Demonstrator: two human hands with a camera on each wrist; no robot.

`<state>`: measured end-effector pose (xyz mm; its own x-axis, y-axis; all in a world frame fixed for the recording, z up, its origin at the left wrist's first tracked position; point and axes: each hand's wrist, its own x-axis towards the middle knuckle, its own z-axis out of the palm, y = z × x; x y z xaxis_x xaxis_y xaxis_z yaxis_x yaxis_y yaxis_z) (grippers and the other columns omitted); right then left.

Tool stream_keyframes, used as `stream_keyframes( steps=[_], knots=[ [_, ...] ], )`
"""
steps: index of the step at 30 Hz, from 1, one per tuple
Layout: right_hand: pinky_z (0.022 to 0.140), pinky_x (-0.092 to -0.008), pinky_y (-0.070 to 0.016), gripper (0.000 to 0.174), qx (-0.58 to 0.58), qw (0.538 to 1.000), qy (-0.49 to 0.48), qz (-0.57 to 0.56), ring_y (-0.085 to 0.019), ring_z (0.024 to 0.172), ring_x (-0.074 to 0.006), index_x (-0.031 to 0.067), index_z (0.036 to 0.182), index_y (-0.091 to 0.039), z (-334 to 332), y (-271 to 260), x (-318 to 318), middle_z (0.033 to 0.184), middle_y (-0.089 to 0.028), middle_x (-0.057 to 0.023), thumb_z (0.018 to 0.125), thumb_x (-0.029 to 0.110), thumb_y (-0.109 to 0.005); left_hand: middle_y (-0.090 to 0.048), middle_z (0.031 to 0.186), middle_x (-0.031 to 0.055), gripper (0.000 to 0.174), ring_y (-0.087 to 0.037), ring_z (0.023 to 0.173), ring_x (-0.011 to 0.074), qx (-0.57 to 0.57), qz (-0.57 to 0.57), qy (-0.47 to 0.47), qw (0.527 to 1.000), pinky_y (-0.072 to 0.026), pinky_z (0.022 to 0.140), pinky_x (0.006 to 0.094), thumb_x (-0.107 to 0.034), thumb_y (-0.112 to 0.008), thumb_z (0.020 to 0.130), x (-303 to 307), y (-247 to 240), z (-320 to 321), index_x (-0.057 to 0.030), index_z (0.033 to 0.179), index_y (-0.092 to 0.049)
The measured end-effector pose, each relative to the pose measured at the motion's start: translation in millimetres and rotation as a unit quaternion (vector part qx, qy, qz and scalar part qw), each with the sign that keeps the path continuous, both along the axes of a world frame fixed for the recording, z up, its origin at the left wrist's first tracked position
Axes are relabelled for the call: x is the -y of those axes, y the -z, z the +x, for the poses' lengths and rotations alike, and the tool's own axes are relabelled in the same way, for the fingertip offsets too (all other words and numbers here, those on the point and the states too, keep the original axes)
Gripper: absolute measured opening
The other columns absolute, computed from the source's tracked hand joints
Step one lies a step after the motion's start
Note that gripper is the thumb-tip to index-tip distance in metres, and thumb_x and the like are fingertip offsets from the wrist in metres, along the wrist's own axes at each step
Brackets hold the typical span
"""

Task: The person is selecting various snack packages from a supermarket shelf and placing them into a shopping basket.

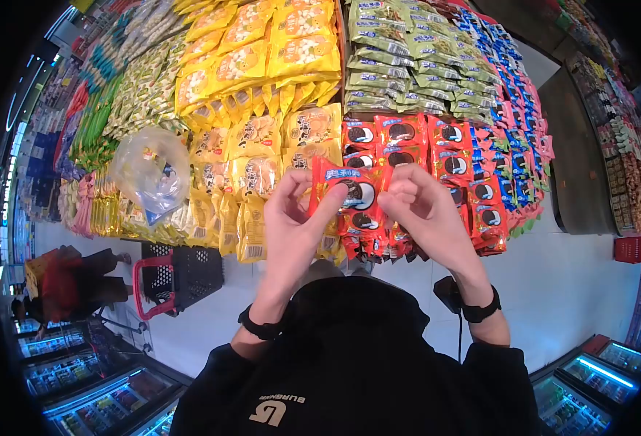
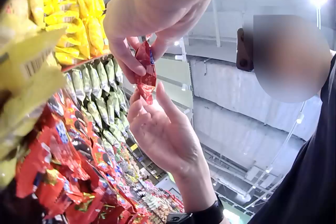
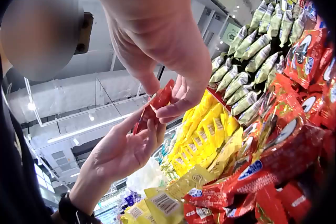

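A red snack packet with a cookie picture is held up above the display. My left hand grips its left side, thumb lying across the printed front. At the opposite edge, my right hand pinches the wrapper between thumb and fingers. From the left wrist view, the packet appears edge-on, with the right hand at its lower end. The right wrist view shows the left hand on its other end. Matching red packets lie in rows just beyond the hands.
Yellow snack bags fill the display's middle, and green bags stack farther back. A clear plastic bag rests on the goods at left. Below it stands a dark shopping basket with a pink handle. Another person is at far left.
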<state>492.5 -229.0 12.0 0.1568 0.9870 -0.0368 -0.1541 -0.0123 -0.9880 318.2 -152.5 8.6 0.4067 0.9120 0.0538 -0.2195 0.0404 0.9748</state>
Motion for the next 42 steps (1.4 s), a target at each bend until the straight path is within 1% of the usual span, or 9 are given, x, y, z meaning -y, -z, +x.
stream_keyframes(
  steps=[4,8,13,20,23,26,29,35,42],
  knots=[
    [0.058,-0.0208,-0.0371,0.020,-0.028,0.999,0.039,0.018,-0.045,0.068,-0.0005,0.0036,0.092,-0.050,3.8,18.4,8.6,0.074,-0.051,0.0045,0.103,0.020,-0.054,-0.067,0.104,0.0087,0.023,-0.065,0.098,0.0107,0.017,-0.015,0.044,0.999,-0.0519,0.083,0.0229,-0.002,-0.067,0.092,11.8,6.2,19.8,0.0004,0.109,-0.052],
    [0.050,-0.0250,-0.0267,0.027,0.080,0.991,0.108,0.024,-0.032,0.059,-0.0019,0.0018,0.084,-0.050,10.5,29.0,17.5,0.062,-0.036,0.0052,0.104,0.019,-0.050,-0.067,0.095,0.0075,0.014,-0.066,0.080,0.0089,0.004,-0.062,0.028,0.998,-0.0537,0.066,0.0218,-0.010,-0.060,0.098,19.8,6.4,29.1,0.0006,0.104,-0.053],
    [0.049,-0.0268,-0.0263,0.030,0.151,0.979,0.131,0.042,-0.031,0.056,-0.0043,0.0020,0.081,-0.048,11.1,26.3,18.7,0.060,-0.035,0.0018,0.103,0.022,-0.051,-0.062,0.074,0.0039,0.023,-0.059,0.056,0.0058,-0.086,0.012,-0.014,0.996,-0.0498,0.046,0.0217,-0.020,-0.052,0.103,33.2,7.3,34.3,0.0007,0.093,-0.054],
    [0.047,-0.0288,-0.0257,0.034,0.197,0.968,0.144,0.058,-0.030,0.054,-0.0060,0.0026,0.076,-0.045,13.3,28.2,20.8,0.056,-0.033,0.0002,0.102,0.024,-0.051,-0.051,0.060,-0.0007,0.031,-0.048,0.053,0.0014,-0.143,0.136,-0.067,0.978,-0.0368,0.041,0.0232,-0.020,-0.052,0.103,34.6,25.0,28.8,0.0008,0.080,-0.052],
    [0.047,-0.0284,-0.0249,0.033,0.107,0.981,0.159,0.018,-0.030,0.053,-0.0059,0.0028,0.076,-0.047,12.1,33.4,20.3,0.056,-0.036,0.0005,0.102,0.023,-0.051,-0.052,0.060,-0.0006,0.032,-0.049,0.050,0.0028,-0.143,0.118,-0.075,0.980,-0.0376,0.041,0.0227,-0.019,-0.052,0.103,34.1,36.1,28.9,0.0010,0.079,-0.052],
    [0.046,-0.0275,-0.0258,0.032,0.167,0.971,0.166,0.053,-0.031,0.053,-0.0067,0.0027,0.077,-0.049,11.6,27.8,20.7,0.056,-0.040,0.0009,0.102,0.023,-0.050,-0.056,0.062,0.0002,0.031,-0.050,0.047,0.0039,-0.040,0.073,-0.080,0.993,-0.0381,0.040,0.0220,-0.018,-0.051,0.103,41.0,14.3,39.5,0.0010,0.079,-0.054],
    [0.046,-0.0270,-0.0315,0.030,0.056,0.993,0.103,0.013,-0.041,0.050,-0.0070,0.0004,0.078,-0.050,11.6,27.3,29.4,0.057,-0.045,-0.0005,0.101,0.019,-0.051,-0.059,0.065,0.0015,0.030,-0.051,0.045,0.0043,-0.041,0.066,-0.109,0.991,-0.0380,0.038,0.0215,-0.018,-0.051,0.103,37.0,13.8,40.5,0.0014,0.082,-0.057],
    [0.048,-0.0257,-0.0450,0.025,0.223,0.970,0.045,0.090,-0.060,0.052,-0.0106,-0.0010,0.080,-0.050,20.7,25.2,30.2,0.058,-0.053,-0.0038,0.100,0.013,-0.051,-0.060,0.064,0.0020,0.029,-0.052,0.044,0.0050,-0.056,0.037,-0.102,0.993,-0.0382,0.037,0.0214,-0.018,-0.052,0.103,31.6,12.4,41.3,0.0019,0.084,-0.059],
    [0.045,-0.0250,-0.0441,0.033,0.105,0.991,0.073,0.025,-0.060,0.050,-0.0146,0.0009,0.083,-0.045,17.8,15.9,22.1,0.063,-0.058,-0.0121,0.106,0.021,-0.036,-0.058,0.059,0.0035,0.036,-0.053,0.043,0.0067,-0.093,0.031,-0.061,0.993,-0.0379,0.040,0.0218,-0.024,-0.052,0.104,24.7,13.5,35.0,0.0005,0.077,-0.056]
  ],
)
